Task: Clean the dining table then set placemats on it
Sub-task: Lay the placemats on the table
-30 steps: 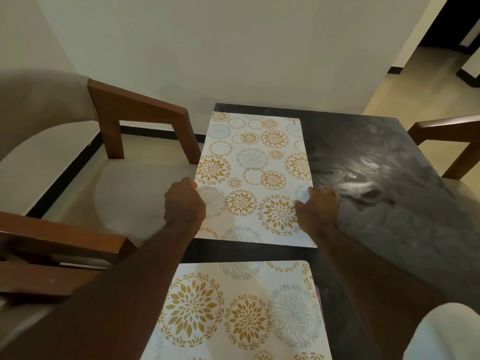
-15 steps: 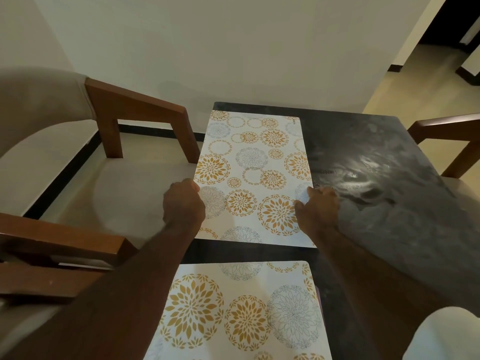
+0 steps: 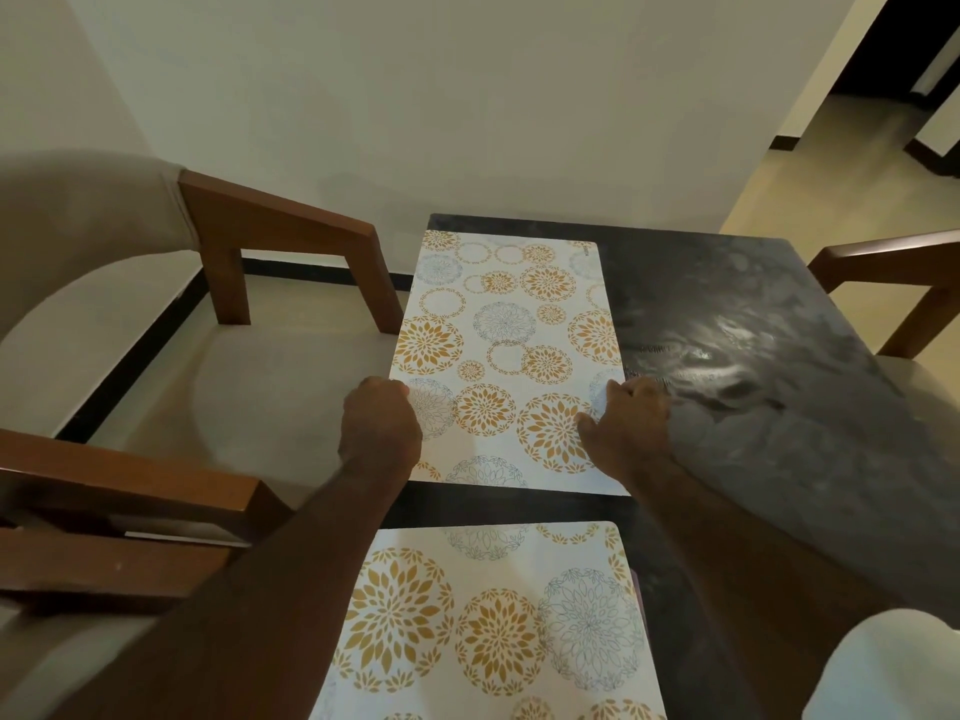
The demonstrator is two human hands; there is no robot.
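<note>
Far mat [image 3: 506, 324] lies flat at the table's [image 3: 753, 283] far-left corner; left hand [image 3: 382, 423] is curled on its left edge (fingertips hidden, looks like a pinch), right hand [image 3: 631, 428] is curled over its right edge, thumb on top. Slide it flat with even pull both sides, square to the table edge, parallel to the near mat [image 3: 493, 615], no overhang left. Top is dark, glossy and streaky under glare; left chair [image 3: 280, 231] and right chair [image 3: 883, 249] flank it, pale wall behind
</note>
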